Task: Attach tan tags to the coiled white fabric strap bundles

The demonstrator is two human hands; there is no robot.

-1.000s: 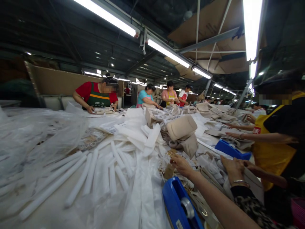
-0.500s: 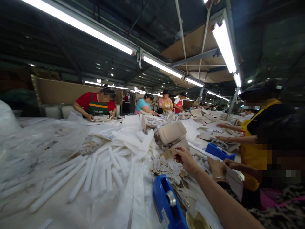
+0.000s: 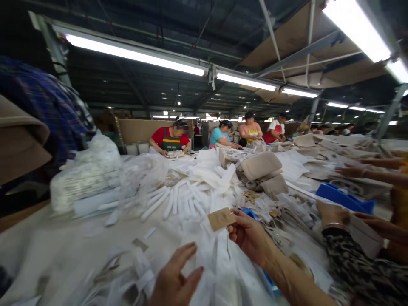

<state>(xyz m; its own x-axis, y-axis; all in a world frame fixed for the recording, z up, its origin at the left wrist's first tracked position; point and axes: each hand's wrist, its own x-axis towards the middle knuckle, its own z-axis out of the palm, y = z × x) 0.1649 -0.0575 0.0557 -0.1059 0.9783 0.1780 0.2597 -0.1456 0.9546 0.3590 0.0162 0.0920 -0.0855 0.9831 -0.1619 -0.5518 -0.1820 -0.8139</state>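
Observation:
My right hand (image 3: 251, 238) pinches a small brown cardboard tag (image 3: 221, 219) and holds it up over the table, with a thin string hanging below it. My left hand (image 3: 174, 280) hovers low at the bottom edge with fingers spread and nothing in it, just over thin white plastic bags (image 3: 219, 272). A blue tape dispenser (image 3: 251, 214) is mostly hidden behind my right hand. A heap of more tags with strings (image 3: 255, 197) lies just beyond.
White foam sticks (image 3: 178, 202) and plastic bags cover the table's middle. Folded beige fabric items (image 3: 261, 168) are stacked further back. A co-worker's hand with a bracelet (image 3: 331, 212) rests close on my right, near another blue dispenser (image 3: 344, 197). Several people work along the far side.
My right hand has lifted the tag from the heap and drawn it toward me. My left hand has come into view. The camera has swung left and down.

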